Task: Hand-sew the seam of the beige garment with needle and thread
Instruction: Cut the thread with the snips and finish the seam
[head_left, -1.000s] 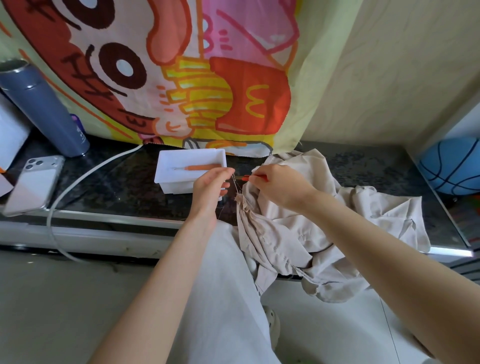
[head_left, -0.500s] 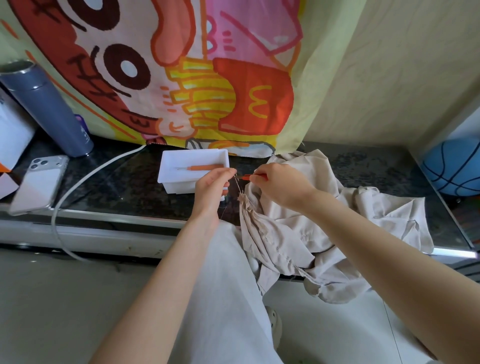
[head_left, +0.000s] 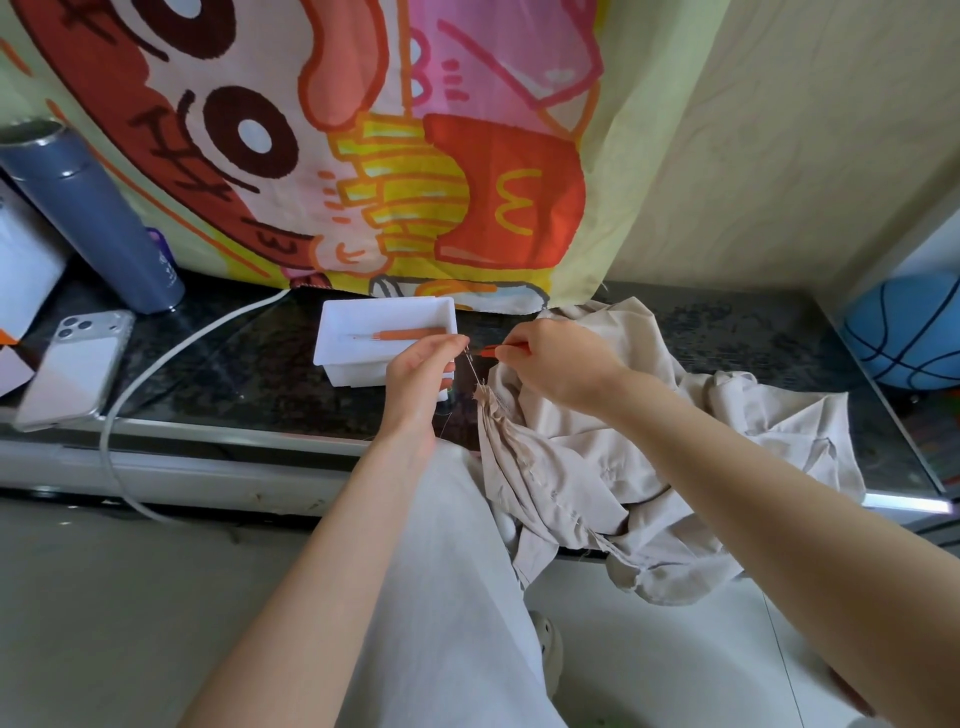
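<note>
1. Beige garment lies crumpled on the dark stone counter, right of centre. Its lower folds hang over the front edge, and it has not shifted since half a second ago.
2. Its gathered corner, frayed and puckered, stands lifted above the heap, as before.
3. A thread runs taut from that corner up to the left hand, pinched between thumb and forefinger. The hand has barely moved.
4. The right hand is curled round a small orange-red tool whose tip points at the thread, in the same place as earlier. The needle is too small to make out.
5. Just behind the left hand, a white box holds an orange-handled tool.
6. Further left lie a white cable, a phone and a grey-blue flask. A cartoon cloth hangs behind, and a blue basketball sits far right.
</note>
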